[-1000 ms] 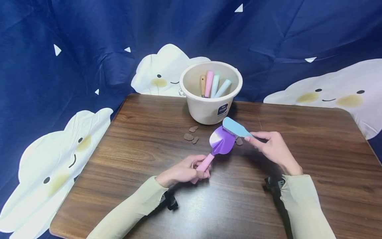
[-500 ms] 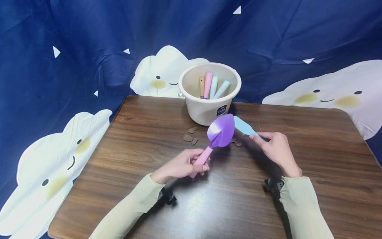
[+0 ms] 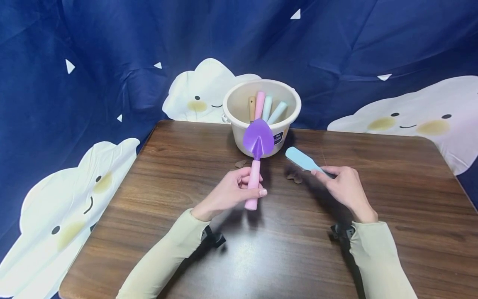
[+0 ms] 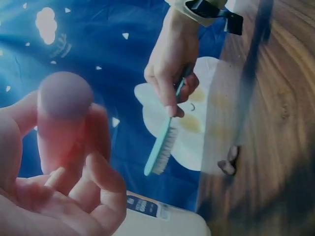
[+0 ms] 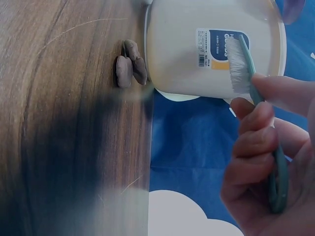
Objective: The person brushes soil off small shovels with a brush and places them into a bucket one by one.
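Observation:
My left hand (image 3: 233, 190) holds a garden trowel by its pink handle (image 3: 254, 182). The purple blade (image 3: 258, 137) points away from me, in front of the bucket's rim and wall. In the left wrist view the handle's rounded end (image 4: 65, 96) faces the camera. My right hand (image 3: 345, 187) grips a light blue brush (image 3: 301, 159) with white bristles (image 5: 237, 66), held above the table. Below it lie a couple of brown stone-like pieces (image 3: 295, 177), seen also as brown pieces (image 5: 129, 66) beside the bucket in the right wrist view.
A beige bucket (image 3: 239, 133) stands at the table's back, holding several tools with tan, pink and light blue handles (image 3: 267, 107). Another brown piece (image 3: 240, 164) lies left of the trowel. Behind the wooden table (image 3: 179, 166) hangs a blue curtain (image 3: 123, 33) with white clouds.
The trowel has moved left and up, away from the brush, and swung to point at the bucket. The brush has lifted off the blade and stays near the right-hand pieces.

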A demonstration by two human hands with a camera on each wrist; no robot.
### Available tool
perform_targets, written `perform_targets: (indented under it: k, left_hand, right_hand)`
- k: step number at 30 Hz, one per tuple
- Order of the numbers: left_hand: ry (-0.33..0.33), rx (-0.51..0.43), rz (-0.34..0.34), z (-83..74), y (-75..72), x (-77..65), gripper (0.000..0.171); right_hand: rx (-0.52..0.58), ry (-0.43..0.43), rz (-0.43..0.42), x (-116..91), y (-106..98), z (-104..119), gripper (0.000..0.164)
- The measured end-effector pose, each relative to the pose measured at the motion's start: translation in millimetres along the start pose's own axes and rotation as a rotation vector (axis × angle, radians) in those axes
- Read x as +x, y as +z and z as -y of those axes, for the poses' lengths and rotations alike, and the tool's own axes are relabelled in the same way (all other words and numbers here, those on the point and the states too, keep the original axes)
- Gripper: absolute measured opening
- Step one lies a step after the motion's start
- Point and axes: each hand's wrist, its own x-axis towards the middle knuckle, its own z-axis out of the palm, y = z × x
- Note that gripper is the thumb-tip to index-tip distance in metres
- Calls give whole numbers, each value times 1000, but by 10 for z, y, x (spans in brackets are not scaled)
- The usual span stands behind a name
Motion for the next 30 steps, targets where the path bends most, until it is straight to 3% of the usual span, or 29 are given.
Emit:
perform_targets:
  k: [6,16,24,30]
  left_hand:
    - [32,-11,-61,-127,1,173,29]
    - [-12,-108,-151,-309,-5,435,27]
    - [-26,-153,-254,-410,22,577,60]
    - [-31,-242,-315,-482,-34,656,62]
  right_hand:
    - [2,-4,10,-10,7,-7,36]
    - [-4,16,19,-33,-37,-20,39]
    - [0,26,22,-39,-77,-23,39]
    - [-2,27,16,-42,-98,-33,38]
